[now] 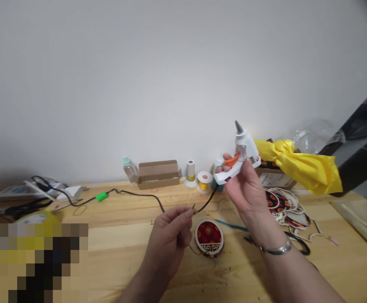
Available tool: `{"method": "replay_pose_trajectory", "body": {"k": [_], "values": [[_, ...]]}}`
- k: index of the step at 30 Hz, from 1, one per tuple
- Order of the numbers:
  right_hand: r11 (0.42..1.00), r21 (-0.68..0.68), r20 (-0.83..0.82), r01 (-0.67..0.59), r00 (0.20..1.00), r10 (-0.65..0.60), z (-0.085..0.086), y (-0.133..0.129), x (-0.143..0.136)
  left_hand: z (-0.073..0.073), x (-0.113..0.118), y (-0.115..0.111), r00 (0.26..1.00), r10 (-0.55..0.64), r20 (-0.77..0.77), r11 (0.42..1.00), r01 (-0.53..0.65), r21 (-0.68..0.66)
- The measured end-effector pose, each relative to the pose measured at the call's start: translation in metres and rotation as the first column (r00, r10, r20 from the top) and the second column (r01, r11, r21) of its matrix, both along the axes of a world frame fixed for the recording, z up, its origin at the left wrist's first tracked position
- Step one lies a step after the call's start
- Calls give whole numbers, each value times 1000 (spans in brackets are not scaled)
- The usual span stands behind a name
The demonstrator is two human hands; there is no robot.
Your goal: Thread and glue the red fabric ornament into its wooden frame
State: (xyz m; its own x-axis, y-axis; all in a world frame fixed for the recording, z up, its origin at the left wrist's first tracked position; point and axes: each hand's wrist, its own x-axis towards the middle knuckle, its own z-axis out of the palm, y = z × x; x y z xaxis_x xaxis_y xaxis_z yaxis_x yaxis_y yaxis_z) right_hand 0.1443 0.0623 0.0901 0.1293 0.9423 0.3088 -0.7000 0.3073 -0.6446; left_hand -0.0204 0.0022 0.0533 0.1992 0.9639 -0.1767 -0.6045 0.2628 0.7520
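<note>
My right hand (248,191) grips a white hot glue gun (246,145) with an orange trigger and grey nozzle, raised above the table with the nozzle pointing up. A black power cord (139,194) runs from the gun's handle to my left hand (172,229), whose thumb and fingers pinch it. A tiny dark end shows at those fingertips, too small to name. Beyond my left hand the cord crosses the table, past a bright green piece (101,196) on it. Just below and between my hands lies an oval ornament (208,236) with red patterned fabric and a pale cut-out frame.
Along the wall stand a small bottle (129,170), an open cardboard box (158,174) and spools of thread (204,182). Yellow fabric (309,166) and several pale frames (292,210) lie right. Scissors (300,243) are partly under my right forearm. Tangled items fill the left.
</note>
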Motion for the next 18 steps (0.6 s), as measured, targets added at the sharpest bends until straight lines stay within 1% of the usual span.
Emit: {"method": "replay_pose_trajectory", "body": {"k": [3, 5, 6, 8, 10, 12, 14, 18], "values": [[999, 40, 63, -25, 998, 22, 3, -4, 7, 10, -6, 11, 996, 41, -85, 999, -40, 18], [998, 18, 156, -54, 986, 51, -1, -8, 11, 10, -9, 16, 991, 44, -127, 999, -41, 25], [997, -7, 223, -74, 972, 73, -5, -11, 13, 8, -9, 18, 990, 44, -134, 999, -41, 22], [995, -46, 358, -84, 929, 95, -15, -17, 17, -1, -9, 21, 985, 80, -155, 997, -78, 21], [995, -97, 487, -37, 870, 80, -28, -25, 22, -12, -9, 22, 976, 117, -186, 993, -115, 21], [988, -145, 584, 50, 811, 45, -39, -33, 27, -21, -8, 23, 964, 138, -227, 990, -132, 39], [988, -123, 651, 94, 759, 9, -47, -40, 29, -27, -8, 24, 944, 170, -284, 985, -155, 75], [996, -51, 725, 70, 688, -11, -55, -47, 26, -28, -9, 24, 919, 205, -337, 978, -182, 98]]}}
